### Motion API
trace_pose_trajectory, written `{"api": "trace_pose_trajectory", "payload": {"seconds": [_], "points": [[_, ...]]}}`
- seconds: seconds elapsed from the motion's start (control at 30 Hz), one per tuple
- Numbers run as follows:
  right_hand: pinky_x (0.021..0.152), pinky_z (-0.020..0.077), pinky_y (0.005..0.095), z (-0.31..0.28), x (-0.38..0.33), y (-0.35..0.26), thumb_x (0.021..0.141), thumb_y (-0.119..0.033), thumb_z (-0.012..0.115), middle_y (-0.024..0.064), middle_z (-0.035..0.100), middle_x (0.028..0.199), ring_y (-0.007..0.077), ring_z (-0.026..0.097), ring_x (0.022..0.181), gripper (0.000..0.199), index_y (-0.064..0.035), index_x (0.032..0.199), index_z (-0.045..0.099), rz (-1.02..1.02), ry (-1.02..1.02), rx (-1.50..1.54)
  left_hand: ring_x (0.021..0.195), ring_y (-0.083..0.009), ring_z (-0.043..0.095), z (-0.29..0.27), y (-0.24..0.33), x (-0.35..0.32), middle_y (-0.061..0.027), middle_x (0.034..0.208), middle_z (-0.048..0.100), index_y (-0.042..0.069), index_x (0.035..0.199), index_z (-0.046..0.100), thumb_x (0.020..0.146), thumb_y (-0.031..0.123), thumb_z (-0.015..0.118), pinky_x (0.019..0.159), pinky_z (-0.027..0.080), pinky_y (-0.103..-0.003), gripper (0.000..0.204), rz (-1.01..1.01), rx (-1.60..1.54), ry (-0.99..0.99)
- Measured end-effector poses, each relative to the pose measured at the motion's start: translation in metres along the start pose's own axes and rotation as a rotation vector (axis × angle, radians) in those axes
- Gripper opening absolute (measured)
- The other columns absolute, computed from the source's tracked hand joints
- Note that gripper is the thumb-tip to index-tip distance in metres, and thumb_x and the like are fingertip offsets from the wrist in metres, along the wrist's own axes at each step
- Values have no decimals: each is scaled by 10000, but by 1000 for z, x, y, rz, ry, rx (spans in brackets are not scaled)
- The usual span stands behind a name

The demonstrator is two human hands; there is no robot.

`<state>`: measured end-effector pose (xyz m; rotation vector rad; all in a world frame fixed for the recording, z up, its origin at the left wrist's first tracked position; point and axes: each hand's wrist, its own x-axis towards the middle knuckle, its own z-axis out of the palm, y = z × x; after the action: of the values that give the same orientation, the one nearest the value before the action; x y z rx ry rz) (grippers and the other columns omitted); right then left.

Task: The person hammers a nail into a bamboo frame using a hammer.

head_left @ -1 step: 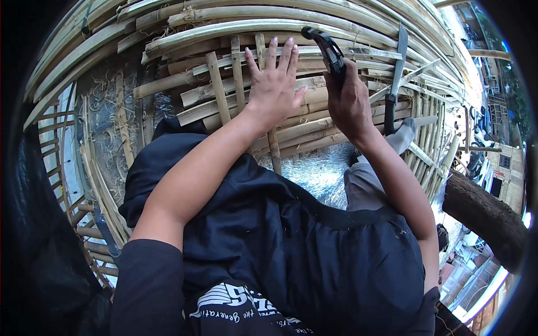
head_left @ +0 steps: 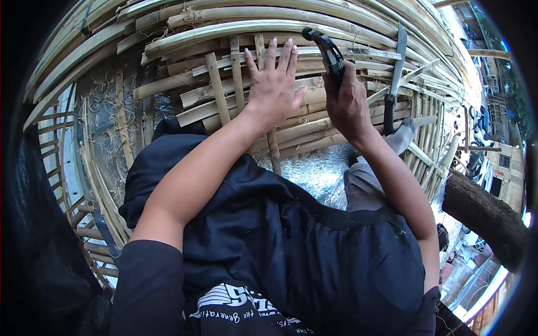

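Nothing moved since earlier frame; both hands unchanged. Left hand (head_left: pixel 273 87) flat, fingers spread wide, pressing on bamboo lattice (head_left: pixel 224 84), gripping nothing. Right hand (head_left: pixel 347 103) fisted around black tool (head_left: pixel 327 51), just beside left, near lattice's far edge. Machete (head_left: pixel 394 75) lies toward right edge.

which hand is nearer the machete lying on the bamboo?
Right. The right hand, gripping a black tool, sits just left of the machete. The left hand lies flat on the bamboo slats, farther left.

A long knife (head_left: pixel 394 78) with a dark handle lies on the slats. A thick log (head_left: pixel 483 215) sits off right. Silver foil sheeting (head_left: pixel 316 171) shows below.
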<state>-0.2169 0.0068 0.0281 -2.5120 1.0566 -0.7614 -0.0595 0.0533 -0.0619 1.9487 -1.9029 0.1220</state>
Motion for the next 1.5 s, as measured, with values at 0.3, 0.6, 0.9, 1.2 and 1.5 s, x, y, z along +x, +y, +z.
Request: {"api": "trace_pose_trajectory", "payload": {"seconds": [0.3, 0.6, 0.9, 1.2, 1.5], "points": [[622, 508, 546, 6, -5, 1, 1002, -164, 624, 243, 674, 835, 471, 659, 730, 281, -28, 1195, 471, -9, -81, -71, 1551, -379, 183, -1, 0, 0, -152, 1635, 332, -23, 1549, 368, 927, 542, 580, 1134, 93, -794, 867, 3, 3, 12], [628, 516, 535, 13, -6, 7, 1007, -153, 614, 259, 679, 883, 467, 676, 772, 286, -34, 1221, 467, 146, -276, -233, 1548, -366, 196, -2, 1, -1, -143, 1623, 359, -9, 1554, 366, 913, 529, 600, 1137, 107, -788, 869, -1, 1, -13], [609, 500, 541, 10, -4, 4, 990, -119, 633, 257, 675, 871, 473, 668, 749, 299, -16, 1210, 458, 91, -240, -194, 1545, -362, 209, -4, 0, 0, -144, 1614, 375, -11, 1529, 416, 918, 538, 590, 1138, 110, -787, 840, 3, 29, -4], [585, 530, 497, 9, -9, 5, 991, -139, 641, 216, 691, 844, 429, 686, 706, 307, -28, 1223, 474, -25, -156, -227, 1551, -361, 192, -2, 0, -2, -148, 1631, 341, 0, 1555, 374, 934, 539, 572, 1132, 104, -795, 846, 3, 19, -31], [597, 500, 472, 1, 0, -3, 979, -100, 652, 220, 675, 802, 419, 689, 714, 281, -5, 1191, 493, -42, 65, -10, 1555, -345, 188, -2, 2, 0, -100, 1681, 256, 34, 1592, 314, 950, 562, 539, 1136, 79, -793, 862, 1, 40, -42]]}}
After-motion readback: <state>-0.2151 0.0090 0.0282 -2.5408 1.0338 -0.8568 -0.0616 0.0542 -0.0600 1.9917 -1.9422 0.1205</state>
